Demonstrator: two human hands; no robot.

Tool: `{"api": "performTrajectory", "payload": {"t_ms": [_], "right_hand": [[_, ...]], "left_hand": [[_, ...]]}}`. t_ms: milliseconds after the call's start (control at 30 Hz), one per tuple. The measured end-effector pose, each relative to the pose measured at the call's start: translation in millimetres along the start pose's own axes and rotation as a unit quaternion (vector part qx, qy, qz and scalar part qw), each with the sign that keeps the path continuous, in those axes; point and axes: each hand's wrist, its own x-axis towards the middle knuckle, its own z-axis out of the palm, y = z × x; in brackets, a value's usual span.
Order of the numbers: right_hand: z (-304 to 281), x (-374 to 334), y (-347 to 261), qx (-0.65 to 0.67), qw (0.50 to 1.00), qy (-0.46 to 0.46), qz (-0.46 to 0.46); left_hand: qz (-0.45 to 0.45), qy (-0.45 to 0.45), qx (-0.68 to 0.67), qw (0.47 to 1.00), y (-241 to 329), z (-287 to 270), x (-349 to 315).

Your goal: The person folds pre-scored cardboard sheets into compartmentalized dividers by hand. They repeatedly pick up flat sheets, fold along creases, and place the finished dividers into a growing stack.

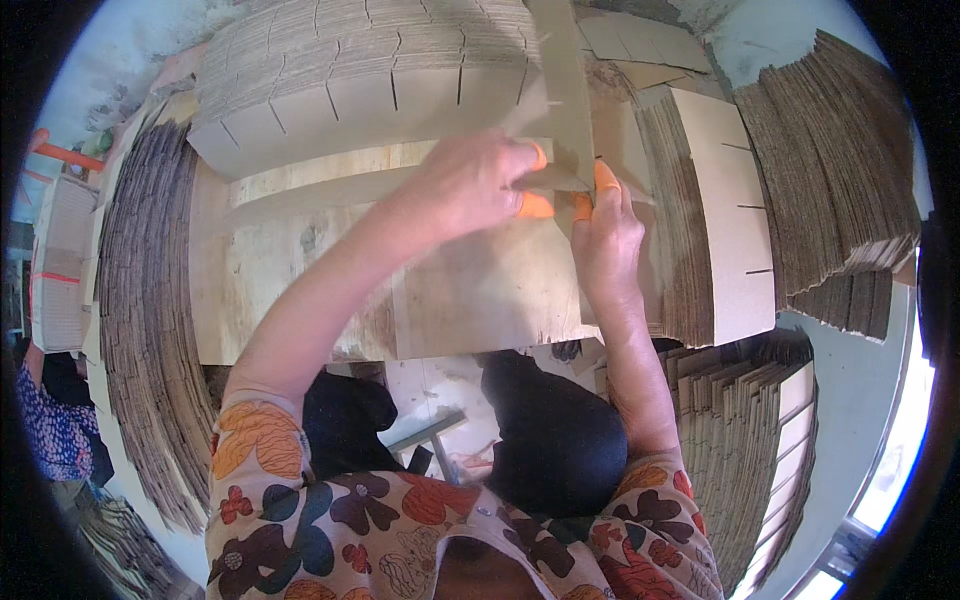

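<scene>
Orange covers sit on some fingertips of both my hands. My left hand (475,185) is closed on a long cardboard strip (310,197), which runs leftward under my forearm and is partly blurred. Close to its right, my right hand (608,235) pinches another cardboard strip (564,90) between thumb and finger; this one stretches away toward the far edge. The two strips meet at an angle between my hands. My fingers hide just how they join there. Beneath is a pale wooden board (480,290).
A block of slotted cardboard strips (330,100) lies at the far side. A tall cardboard stack (150,280) stands left, slotted strips (735,220) right, and a darker stack (835,170) beyond. More cardboard (735,440) sits low right. Another person's patterned sleeve (50,420) shows far left.
</scene>
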Motion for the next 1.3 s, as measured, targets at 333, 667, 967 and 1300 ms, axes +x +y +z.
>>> {"api": "performTrajectory", "payload": {"t_ms": [333,667,967,1300], "right_hand": [[-10.5,-3.5,-13.9,0.055,0.995,-0.013,0.081],[-14.1,-5.8,-13.5,0.044,0.998,0.024,0.023],[-23.5,-2.7,-20.0,0.024,0.999,0.047,0.000],[-26.3,-10.7,-25.0,0.024,0.998,0.018,0.059]], "left_hand": [[-0.030,0.016,0.373,0.927,-106.5,-1.2,63.9],[0.058,0.082,0.300,0.949,-107.7,1.4,53.1],[0.058,0.054,0.290,0.954,-97.0,0.8,39.3],[0.064,0.080,0.262,0.960,-83.5,-9.4,32.9]]}}
